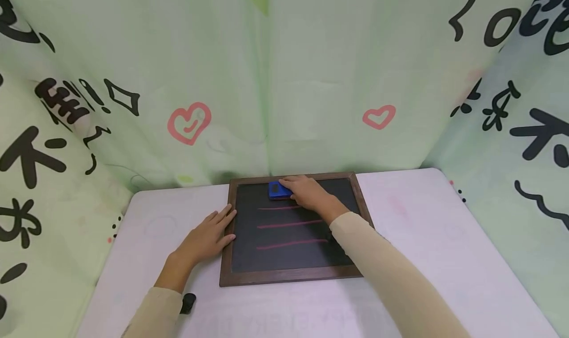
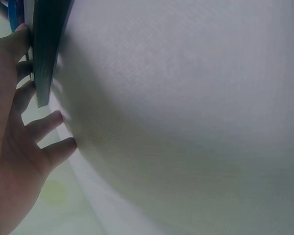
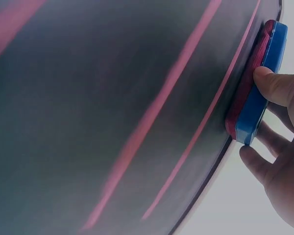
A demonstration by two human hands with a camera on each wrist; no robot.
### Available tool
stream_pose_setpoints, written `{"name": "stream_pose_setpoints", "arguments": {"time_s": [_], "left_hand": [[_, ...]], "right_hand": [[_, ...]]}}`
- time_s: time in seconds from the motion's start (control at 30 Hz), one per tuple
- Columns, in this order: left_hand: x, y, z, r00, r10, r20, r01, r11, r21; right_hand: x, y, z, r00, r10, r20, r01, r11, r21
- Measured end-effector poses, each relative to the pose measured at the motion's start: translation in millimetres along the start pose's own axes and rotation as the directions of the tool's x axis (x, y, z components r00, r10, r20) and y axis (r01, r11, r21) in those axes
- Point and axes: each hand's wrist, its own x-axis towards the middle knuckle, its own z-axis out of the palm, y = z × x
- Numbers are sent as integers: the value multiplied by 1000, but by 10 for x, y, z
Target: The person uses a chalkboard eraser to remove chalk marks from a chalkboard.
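Observation:
A blackboard (image 1: 284, 256) in a brown wooden frame lies on the table, with several pink lines (image 1: 291, 225) drawn across it. Near its top edge my right hand (image 1: 306, 192) grips a blue eraser (image 1: 276, 191) between thumb and fingers. In the right wrist view the eraser's dark red felt side (image 3: 250, 83) faces the board, just above the uppermost line visible there. My left hand (image 1: 206, 239) rests at the board's left frame, fingers spread and fairly straight. The left wrist view shows its thumb at the frame (image 2: 46, 54) and some fingertips at the table surface.
A small black object (image 1: 188, 303) lies by the left sleeve, partly hidden. The white table (image 1: 422, 219) extends on both sides of the board. A pale green curtain (image 1: 311, 81) with hearts and black lettering hangs behind and at the sides.

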Motion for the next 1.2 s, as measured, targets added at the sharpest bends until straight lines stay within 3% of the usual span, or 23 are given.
{"name": "stream_pose_setpoints", "arguments": {"time_s": [0.53,0.7,0.93,1.2], "left_hand": [[-7,-23,73,1000,-7,-7,7,1000,2],[5,-42,71,1000,-3,-11,3,1000,6],[28,-37,44,1000,-12,-1,12,1000,5],[29,-45,44,1000,-12,-4,12,1000,4]], "right_hand": [[460,-608,-26,995,4,96,5,995,-101],[550,-769,-58,996,-8,93,20,991,-133],[576,-806,-39,997,19,81,-8,990,-141],[556,-785,-53,995,26,99,-20,998,-68]]}}
